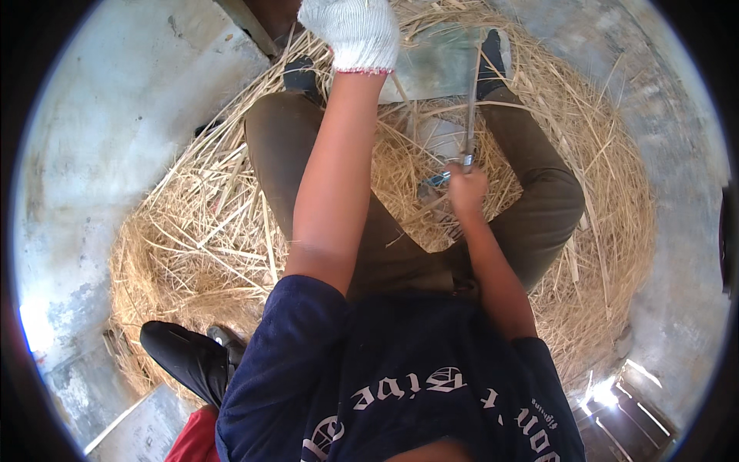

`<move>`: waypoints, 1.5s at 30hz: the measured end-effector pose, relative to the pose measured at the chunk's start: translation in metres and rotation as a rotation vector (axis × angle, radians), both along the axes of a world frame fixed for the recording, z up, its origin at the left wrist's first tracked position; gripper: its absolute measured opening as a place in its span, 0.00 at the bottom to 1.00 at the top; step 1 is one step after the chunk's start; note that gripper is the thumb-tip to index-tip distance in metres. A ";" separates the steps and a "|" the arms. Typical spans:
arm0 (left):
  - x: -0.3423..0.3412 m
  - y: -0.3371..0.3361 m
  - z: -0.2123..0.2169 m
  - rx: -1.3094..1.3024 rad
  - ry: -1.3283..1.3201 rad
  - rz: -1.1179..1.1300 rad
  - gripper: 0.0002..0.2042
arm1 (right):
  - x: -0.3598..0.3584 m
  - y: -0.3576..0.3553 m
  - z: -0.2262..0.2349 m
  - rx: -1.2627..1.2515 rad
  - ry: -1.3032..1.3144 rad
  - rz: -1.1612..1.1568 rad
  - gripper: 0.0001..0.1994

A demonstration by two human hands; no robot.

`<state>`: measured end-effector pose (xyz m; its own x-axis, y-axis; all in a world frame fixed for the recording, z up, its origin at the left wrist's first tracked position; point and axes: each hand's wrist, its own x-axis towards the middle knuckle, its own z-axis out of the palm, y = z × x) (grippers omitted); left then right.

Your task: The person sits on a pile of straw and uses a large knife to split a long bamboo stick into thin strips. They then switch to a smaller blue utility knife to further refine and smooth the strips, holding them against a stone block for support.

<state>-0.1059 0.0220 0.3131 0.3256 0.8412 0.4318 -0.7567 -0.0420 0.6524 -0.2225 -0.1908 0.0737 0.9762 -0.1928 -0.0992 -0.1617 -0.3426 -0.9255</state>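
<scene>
My left hand point(352, 32) wears a white knitted glove with a red cuff and reaches far forward. The top edge of the picture cuts it off, so its fingers and anything in them are hidden. Between my spread legs, my bare right hand point(467, 189) is closed around the handle of a knife. The knife's long, narrow blade point(471, 115) points away from me, towards my right foot. Beyond my legs lies a pale greenish slab point(443, 65) with some straw stalks over it. Slightly left of my right hand is a small blue thing point(436, 179), too blurred to name.
Dry straw point(223, 231) is heaped around and under my legs point(539, 177). At the lower left, another person's dark-clad leg point(181, 354) and red clothing point(196, 437) are close to me. Grey walls point(100, 154) stand on the left and right. Light comes through slats point(627, 416) at the lower right.
</scene>
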 end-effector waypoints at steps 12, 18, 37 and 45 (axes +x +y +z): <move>0.000 -0.020 0.004 0.132 0.202 0.175 0.17 | -0.023 -0.009 -0.086 -0.414 0.402 0.293 0.16; -0.016 -0.025 0.020 0.191 0.460 0.092 0.14 | -0.011 -0.007 -0.064 0.405 1.009 0.176 0.08; -0.010 0.018 -0.004 -0.182 -0.013 -0.040 0.14 | 0.003 0.010 0.021 1.198 0.997 0.439 0.18; 0.002 0.029 -0.016 0.054 0.035 0.335 0.16 | 0.000 0.025 0.084 0.538 -0.017 0.168 0.10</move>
<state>-0.1041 0.0507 0.2968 0.0498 0.8802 0.4721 -0.6724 -0.3199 0.6675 -0.2229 -0.1655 0.1573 0.9915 0.0389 -0.1244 -0.1290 0.1588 -0.9788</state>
